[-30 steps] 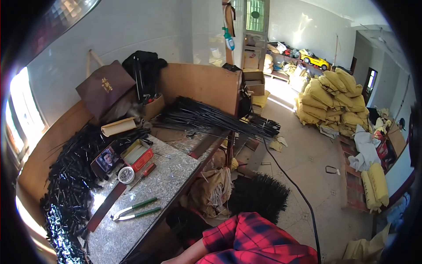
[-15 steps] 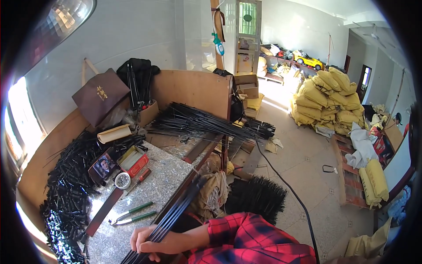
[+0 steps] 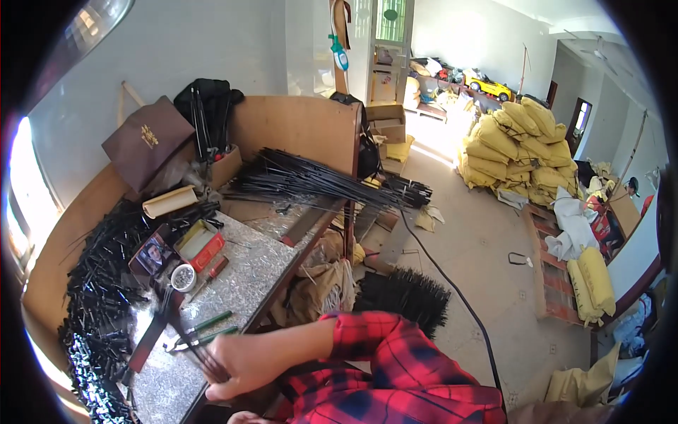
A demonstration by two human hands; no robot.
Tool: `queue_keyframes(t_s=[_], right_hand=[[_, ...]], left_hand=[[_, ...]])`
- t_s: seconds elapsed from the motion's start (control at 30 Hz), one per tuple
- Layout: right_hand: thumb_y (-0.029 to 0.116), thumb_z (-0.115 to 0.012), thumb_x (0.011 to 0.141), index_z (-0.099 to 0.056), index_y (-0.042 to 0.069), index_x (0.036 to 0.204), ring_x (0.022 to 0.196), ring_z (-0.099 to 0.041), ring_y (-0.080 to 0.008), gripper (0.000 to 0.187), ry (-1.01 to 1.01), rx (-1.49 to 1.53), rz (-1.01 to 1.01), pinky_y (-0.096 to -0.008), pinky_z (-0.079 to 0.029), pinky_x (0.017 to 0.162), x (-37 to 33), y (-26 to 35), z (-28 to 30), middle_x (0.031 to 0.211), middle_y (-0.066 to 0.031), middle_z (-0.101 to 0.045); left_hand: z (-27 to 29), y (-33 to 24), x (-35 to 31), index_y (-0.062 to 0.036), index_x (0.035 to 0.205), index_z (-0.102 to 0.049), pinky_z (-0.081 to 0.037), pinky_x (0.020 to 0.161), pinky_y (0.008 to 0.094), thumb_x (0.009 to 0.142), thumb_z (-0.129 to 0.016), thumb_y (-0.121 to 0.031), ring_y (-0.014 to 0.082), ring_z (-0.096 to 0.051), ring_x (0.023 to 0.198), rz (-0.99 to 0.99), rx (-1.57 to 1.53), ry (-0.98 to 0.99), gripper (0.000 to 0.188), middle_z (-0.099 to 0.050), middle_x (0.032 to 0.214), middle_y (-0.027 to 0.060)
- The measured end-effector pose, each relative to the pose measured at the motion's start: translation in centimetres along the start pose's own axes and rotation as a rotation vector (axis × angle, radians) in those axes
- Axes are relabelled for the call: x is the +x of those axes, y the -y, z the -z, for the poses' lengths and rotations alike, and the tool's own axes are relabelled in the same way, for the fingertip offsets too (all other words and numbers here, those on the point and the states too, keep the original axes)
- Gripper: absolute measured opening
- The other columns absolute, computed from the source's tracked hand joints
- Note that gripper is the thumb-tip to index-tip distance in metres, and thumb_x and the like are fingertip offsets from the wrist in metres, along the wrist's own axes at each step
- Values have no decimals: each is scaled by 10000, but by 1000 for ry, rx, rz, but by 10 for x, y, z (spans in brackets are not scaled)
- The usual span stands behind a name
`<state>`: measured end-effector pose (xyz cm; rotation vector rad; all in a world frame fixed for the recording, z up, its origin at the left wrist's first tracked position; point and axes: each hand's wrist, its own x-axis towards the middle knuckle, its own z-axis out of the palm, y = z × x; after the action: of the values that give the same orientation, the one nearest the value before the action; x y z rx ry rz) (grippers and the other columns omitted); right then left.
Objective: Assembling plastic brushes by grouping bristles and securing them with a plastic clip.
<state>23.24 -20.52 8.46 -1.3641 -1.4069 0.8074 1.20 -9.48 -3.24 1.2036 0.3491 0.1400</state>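
Far left: heap of short black pieces (image 3: 99, 283) curving along the wooden surround of the speckled grey tabletop (image 3: 258, 265). Next, dark flat strip (image 3: 143, 348) lying on the tabletop, partly behind the held rods. Held rods (image 3: 174, 316): thin, dark, motion-blurred, slanting up-left from the fist over the strip; exact count unreadable. Just beyond them, round white cup (image 3: 183, 278) with small bits inside, red-sided tin (image 3: 200, 244) behind it. Green-handled pliers (image 3: 212, 322) on the tabletop, partly hidden by rods and hand; red-handled screwdriver (image 3: 217, 268) near the cup.

Right hand (image 3: 240, 360): fingers clamped around the rods, at the table's near edge, red plaid sleeve (image 3: 395, 353) behind it. Left hand (image 3: 246, 419): only a sliver at the lower edge, grip can't be told.

Further right: long black rod bundle (image 3: 311, 177) on the table's far part, ends overhanging; bristly black bundle (image 3: 406, 300) on the floor; stacked yellow sacks (image 3: 515, 148) well apart.
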Motion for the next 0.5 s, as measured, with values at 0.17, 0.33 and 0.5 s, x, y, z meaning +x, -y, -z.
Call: queue_keyframes(t_s=[0.17,0.33,0.5], right_hand=[[181,-642,773,-534,-42,608,522,-550,-271,297,32,-94,47,-358,-424,514,27,-49,-52,604,-171,-543],[163,-580,828,-569,-39,704,375,-560,-194,237,263,-16,-63,-313,-456,339,38,-71,-85,505,-121,-568],[321,-601,848,-583,-8,683,460,-594,-205,369,236,-201,75,-331,-489,424,41,-84,-101,551,-106,-584]], left_hand=[[-6,-59,-5,45,989,-562,-473,734,276,846,-480,6,170,-574,814,-395,508,-204,170,-612,905,99],[13,-90,-3,41,1219,-418,-435,783,282,916,-581,-235,182,-537,887,-690,508,-349,441,-578,985,107],[3,-140,-3,11,1172,-440,-395,810,293,888,-609,-369,172,-491,887,-926,567,-450,504,-539,1005,79]])
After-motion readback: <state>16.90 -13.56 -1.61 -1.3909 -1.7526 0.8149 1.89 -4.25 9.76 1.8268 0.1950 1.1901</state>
